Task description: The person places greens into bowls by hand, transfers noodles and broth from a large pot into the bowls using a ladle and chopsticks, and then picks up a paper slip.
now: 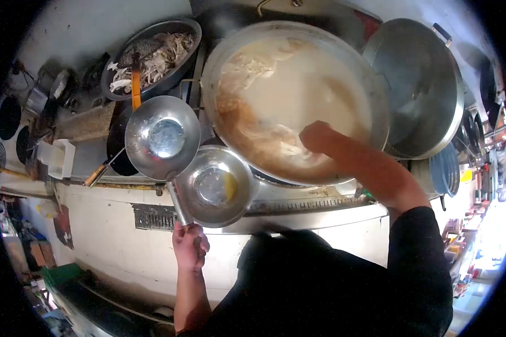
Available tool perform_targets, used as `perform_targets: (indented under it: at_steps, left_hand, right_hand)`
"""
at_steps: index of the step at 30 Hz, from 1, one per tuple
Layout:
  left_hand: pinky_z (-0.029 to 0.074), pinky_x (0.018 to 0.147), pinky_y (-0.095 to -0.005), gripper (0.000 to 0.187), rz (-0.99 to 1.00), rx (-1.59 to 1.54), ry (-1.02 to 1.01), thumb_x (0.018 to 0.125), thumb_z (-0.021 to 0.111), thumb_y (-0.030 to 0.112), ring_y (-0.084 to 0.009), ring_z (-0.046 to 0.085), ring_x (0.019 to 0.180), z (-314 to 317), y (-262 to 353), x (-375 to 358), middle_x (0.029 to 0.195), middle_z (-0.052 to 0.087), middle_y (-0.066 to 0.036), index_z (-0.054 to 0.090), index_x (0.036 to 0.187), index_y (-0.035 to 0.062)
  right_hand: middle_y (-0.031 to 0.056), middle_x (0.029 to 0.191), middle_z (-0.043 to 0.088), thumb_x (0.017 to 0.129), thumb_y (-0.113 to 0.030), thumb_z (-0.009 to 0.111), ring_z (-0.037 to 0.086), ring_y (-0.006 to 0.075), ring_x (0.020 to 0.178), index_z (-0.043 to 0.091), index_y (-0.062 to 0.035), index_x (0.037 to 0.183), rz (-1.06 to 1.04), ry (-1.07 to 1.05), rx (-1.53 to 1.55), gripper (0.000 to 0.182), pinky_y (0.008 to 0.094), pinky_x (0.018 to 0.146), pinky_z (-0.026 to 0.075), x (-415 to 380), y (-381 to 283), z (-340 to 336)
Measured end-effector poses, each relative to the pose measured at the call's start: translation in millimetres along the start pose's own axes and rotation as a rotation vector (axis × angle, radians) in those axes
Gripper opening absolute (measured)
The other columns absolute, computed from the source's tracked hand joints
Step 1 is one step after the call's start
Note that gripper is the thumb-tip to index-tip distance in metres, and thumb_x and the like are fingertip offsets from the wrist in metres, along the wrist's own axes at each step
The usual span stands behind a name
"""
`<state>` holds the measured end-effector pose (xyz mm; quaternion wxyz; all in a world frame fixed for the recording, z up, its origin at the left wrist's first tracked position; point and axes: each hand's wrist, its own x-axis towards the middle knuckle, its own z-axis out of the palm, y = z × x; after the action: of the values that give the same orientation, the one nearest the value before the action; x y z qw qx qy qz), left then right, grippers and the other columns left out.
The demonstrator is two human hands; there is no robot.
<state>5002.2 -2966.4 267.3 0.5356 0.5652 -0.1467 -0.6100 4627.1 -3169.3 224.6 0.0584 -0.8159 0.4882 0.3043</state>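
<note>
The ladle, a wide, shallow steel scoop with a shiny, dented bowl and a long metal handle, hangs level above the stove's front edge, left of the big pot. The left hand is closed around the end of its handle. Just beside and partly under the ladle sits a steel bowl with a yellowish smear inside. The right hand reaches into the big pot of cloudy, brownish broth; I cannot tell whether its fingers are open or closed. A dark pan of pale shredded food stands behind the ladle, and a large lid leans to the pot's right.
</note>
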Motion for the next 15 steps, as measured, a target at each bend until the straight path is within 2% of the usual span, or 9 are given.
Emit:
perform_targets:
  at_steps: [2, 4, 5, 7, 11, 13, 14, 15]
  left_hand:
    - [0.036, 0.032, -0.0235, 0.016, 0.015, 0.012, 0.01, 0.077, 0.054, -0.003, -0.0143, 0.047, 0.04, 2, -3, 1, 0.066, 0.052, -0.005, 0.049, 0.089, 0.0074]
    - [0.035, 0.031, -0.0235, 0.016, 0.02, -0.034, 0.007, 0.077, 0.054, -0.003, -0.014, 0.047, 0.04, 10, -4, 0, 0.064, 0.051, -0.005, 0.05, 0.088, 0.0067]
    - [0.035, 0.031, -0.0235, 0.016, 0.02, -0.034, 0.011, 0.077, 0.054, -0.003, -0.014, 0.047, 0.04, 14, -5, 1, 0.064, 0.051, -0.005, 0.05, 0.088, 0.0067]
    - [0.035, 0.031, -0.0239, 0.017, 0.023, 0.007, -0.016, 0.077, 0.055, -0.003, -0.0138, 0.047, 0.04, 20, -7, 2, 0.064, 0.051, -0.005, 0.05, 0.091, 0.0059]
    - [0.036, 0.032, -0.0242, 0.019, 0.032, 0.014, 0.022, 0.077, 0.056, -0.003, -0.0136, 0.047, 0.04, 39, -8, 1, 0.065, 0.052, -0.006, 0.05, 0.093, 0.0057]
    - [0.036, 0.032, -0.0245, 0.021, 0.041, -0.002, 0.013, 0.077, 0.056, -0.003, -0.0137, 0.046, 0.04, 46, -11, -2, 0.066, 0.052, -0.006, 0.05, 0.096, 0.0058]
    - [0.036, 0.032, -0.0245, 0.021, 0.042, -0.001, 0.014, 0.077, 0.056, -0.003, -0.0137, 0.046, 0.04, 50, -13, -3, 0.066, 0.052, -0.006, 0.05, 0.096, 0.0058]
    - [0.036, 0.032, -0.0245, 0.022, 0.041, -0.014, 0.013, 0.078, 0.055, -0.004, -0.0139, 0.046, 0.04, 55, -14, -6, 0.066, 0.052, -0.007, 0.05, 0.097, 0.0058]
  right_hand:
    - [0.0101, 0.083, 0.069, 0.075, -0.012, 0.062, 0.068, 0.027, 0.078, 0.071, -0.0088, 0.082, -0.046, -0.062, 0.017, 0.012, 0.0427, 0.063, 0.053, -3, 4, 3]
    - [0.0115, 0.082, 0.069, 0.073, -0.012, 0.064, 0.067, 0.0282, 0.078, 0.071, -0.0082, 0.081, 0.034, 0.134, 0.109, 0.011, 0.0419, 0.064, 0.053, 1, 6, 21]
    - [0.0115, 0.082, 0.069, 0.073, -0.012, 0.064, 0.067, 0.0282, 0.078, 0.071, -0.0082, 0.081, 0.031, 0.133, 0.109, 0.011, 0.0419, 0.064, 0.053, 2, 9, 27]
    - [0.0125, 0.082, 0.069, 0.074, -0.012, 0.063, 0.067, 0.0278, 0.078, 0.07, -0.0085, 0.081, 0.175, 0.1, 0.2, 0.01, 0.041, 0.064, 0.054, 1, 15, 32]
    - [0.0132, 0.083, 0.069, 0.075, -0.012, 0.062, 0.068, 0.0279, 0.079, 0.069, -0.0076, 0.08, 0.111, 0.087, 0.102, 0.01, 0.0412, 0.066, 0.054, -6, 34, 41]
    - [0.0135, 0.084, 0.069, 0.077, -0.012, 0.06, 0.068, 0.0287, 0.081, 0.069, -0.0066, 0.082, 0.027, 0.012, 0.128, 0.012, 0.0426, 0.067, 0.054, -2, 51, 52]
    - [0.0135, 0.084, 0.069, 0.077, -0.012, 0.06, 0.068, 0.0287, 0.081, 0.069, -0.0066, 0.082, 0.025, 0.012, 0.128, 0.012, 0.0426, 0.067, 0.054, -4, 57, 57]
    - [0.0146, 0.084, 0.069, 0.078, -0.013, 0.06, 0.068, 0.0299, 0.08, 0.07, -0.0051, 0.082, 0.126, 0.096, 0.198, 0.013, 0.0436, 0.068, 0.055, -7, 63, 62]
